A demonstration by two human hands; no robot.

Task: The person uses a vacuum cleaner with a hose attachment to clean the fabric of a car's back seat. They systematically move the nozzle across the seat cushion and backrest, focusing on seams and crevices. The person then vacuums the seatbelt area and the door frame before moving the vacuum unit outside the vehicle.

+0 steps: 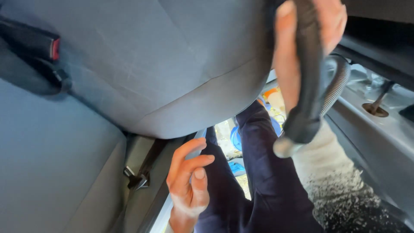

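From my remote seat I saw the right hand [308,39] with its fingers [284,56] wrapped round the black vacuum nozzle [308,82], long axis running down past them toward the door sill [379,138], while the left hand [189,181], loosely curled and empty, hung below the grey seat cushion [172,64].

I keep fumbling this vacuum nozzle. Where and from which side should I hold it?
Probably on the straight black tube of the vacuum nozzle, wrapping from the side as the right hand does: that part is smooth and round, and the ribbed hose leaves behind it.
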